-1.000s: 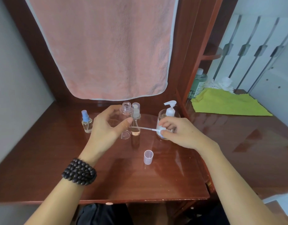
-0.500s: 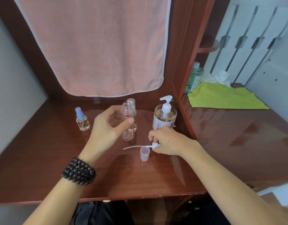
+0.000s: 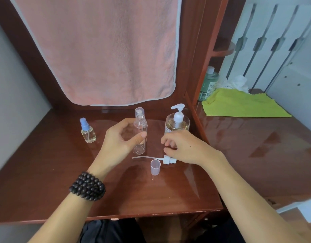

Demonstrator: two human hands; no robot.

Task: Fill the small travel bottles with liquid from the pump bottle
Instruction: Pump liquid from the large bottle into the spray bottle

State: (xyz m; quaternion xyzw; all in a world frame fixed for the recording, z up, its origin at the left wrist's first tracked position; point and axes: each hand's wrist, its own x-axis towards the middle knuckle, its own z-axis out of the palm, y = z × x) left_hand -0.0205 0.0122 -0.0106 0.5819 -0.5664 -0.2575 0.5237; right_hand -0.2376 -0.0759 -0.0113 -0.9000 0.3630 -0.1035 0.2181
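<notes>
Left hand [image 3: 123, 137] fingers around open bottle [image 3: 140, 135]; right hand [image 3: 184, 146] loose, empty.

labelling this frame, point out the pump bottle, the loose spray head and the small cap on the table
pump bottle [image 3: 177, 124]: head view, on its clear body.
spray head [image 3: 167, 159]: head view, on its white nozzle end.
small cap [image 3: 155, 167]: head view, on its side wall.

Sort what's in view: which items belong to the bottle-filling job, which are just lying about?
Job:
- left hand holding open clear bottle
- right hand
- pump bottle
- removed spray head, loose cap
- blue-capped spray bottle
- capped bottle behind

Lying about:
- pink towel
- green cloth
- green bottle
- tissue
</notes>
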